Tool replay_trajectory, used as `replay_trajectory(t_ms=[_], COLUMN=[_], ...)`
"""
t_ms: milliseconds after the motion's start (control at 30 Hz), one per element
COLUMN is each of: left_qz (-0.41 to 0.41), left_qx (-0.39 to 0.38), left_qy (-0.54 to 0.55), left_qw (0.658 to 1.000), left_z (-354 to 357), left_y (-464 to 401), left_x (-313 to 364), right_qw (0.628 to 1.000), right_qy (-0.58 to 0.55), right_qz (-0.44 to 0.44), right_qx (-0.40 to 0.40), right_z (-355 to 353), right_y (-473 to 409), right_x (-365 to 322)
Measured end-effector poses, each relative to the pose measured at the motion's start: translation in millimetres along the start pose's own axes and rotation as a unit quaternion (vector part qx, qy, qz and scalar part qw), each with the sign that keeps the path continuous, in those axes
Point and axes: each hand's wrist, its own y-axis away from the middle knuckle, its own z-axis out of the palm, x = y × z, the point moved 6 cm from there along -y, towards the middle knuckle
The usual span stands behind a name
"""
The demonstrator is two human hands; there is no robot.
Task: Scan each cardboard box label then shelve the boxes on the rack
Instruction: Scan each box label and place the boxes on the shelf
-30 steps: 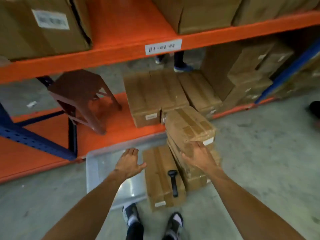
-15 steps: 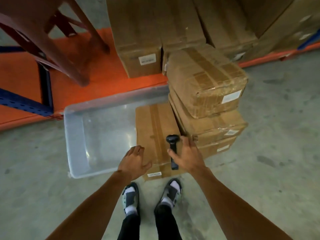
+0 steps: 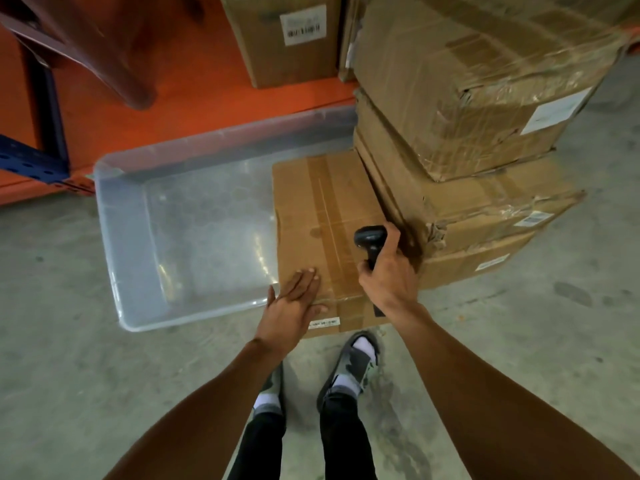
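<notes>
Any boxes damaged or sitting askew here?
Yes. The stack of boxes on the right looks battered: the middle box has a torn, crumpled near edge, and the top box sits twisted, with wrinkled tape. The flat box under the left hand looks intact.

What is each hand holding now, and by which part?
The right hand grips the black scanner by its handle. The left hand holds nothing; it rests flat on the low box.

A flat taped cardboard box [image 3: 322, 237] lies beside three stacked boxes [image 3: 467, 140] (labels facing outward), black scanner [image 3: 370, 242] atop it.
</notes>
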Motion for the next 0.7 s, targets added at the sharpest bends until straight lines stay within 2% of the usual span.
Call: replay_trajectory(t_ms=[100,233,433,700], left_qz=[-0.004,0.001,-0.009,-0.034], left_qx=[0.003,0.032,0.168,0.294], left_qy=[0.035,0.061,0.084,0.173], left_qw=[0.999,0.998,0.982,0.939], left_z=[-6,-22,-83,-184], left_y=[-2,-2,-16,-72], left_x=[3,5,1,-18], right_qw=[0.998,0.984,0.917,0.881], right_qy=[-0.058,-0.172,-0.399,-0.464], right_qz=[0.032,0.033,-0.021,-0.083], right_qx=[-0.015,0.005,0.019,0.035], right_z=[-12,-33,-57,-63], right_y=[5,22,37,42], right_x=[0,-4,-10,-46])
